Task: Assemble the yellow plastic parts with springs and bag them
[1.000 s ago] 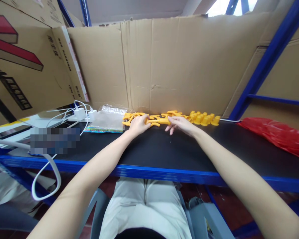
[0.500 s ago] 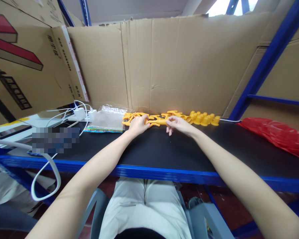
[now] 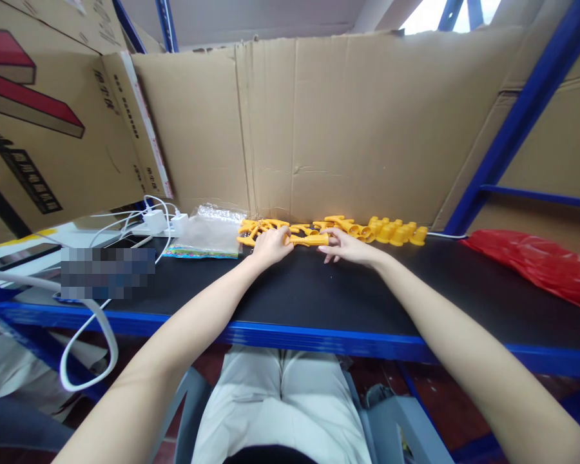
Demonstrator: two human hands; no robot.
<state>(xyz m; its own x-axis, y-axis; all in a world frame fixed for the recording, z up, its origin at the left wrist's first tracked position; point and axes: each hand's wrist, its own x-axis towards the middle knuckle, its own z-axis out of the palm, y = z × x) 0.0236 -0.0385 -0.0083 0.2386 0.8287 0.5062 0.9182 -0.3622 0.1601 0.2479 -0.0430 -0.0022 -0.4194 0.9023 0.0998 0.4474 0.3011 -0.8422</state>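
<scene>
A yellow plastic piece with a long shaft and a wider, cup-like right end (image 3: 312,240) lies level between my hands, just above the black tabletop. My left hand (image 3: 272,247) is closed around its left part. At the wide end, the fingers of my right hand (image 3: 345,247) curl against it, with thumb and forefinger at its rim. Behind my left hand is a heap of yellow branched plastic pieces (image 3: 256,227). More yellow pieces (image 3: 336,222) lie behind my right hand, and several yellow cup-shaped pieces (image 3: 395,231) stand grouped to its right.
Clear plastic bags (image 3: 207,232) lie left of the heap, near white chargers (image 3: 154,221) and cables. A red plastic bag (image 3: 536,261) rests at the right. Cardboard (image 3: 367,129) walls off the back, and a blue metal edge (image 3: 299,336) runs along the front.
The yellow piece has turned so that its wide end shows between my hands. My right hand's fingers have come in around that end. My left hand has shifted slightly right.
</scene>
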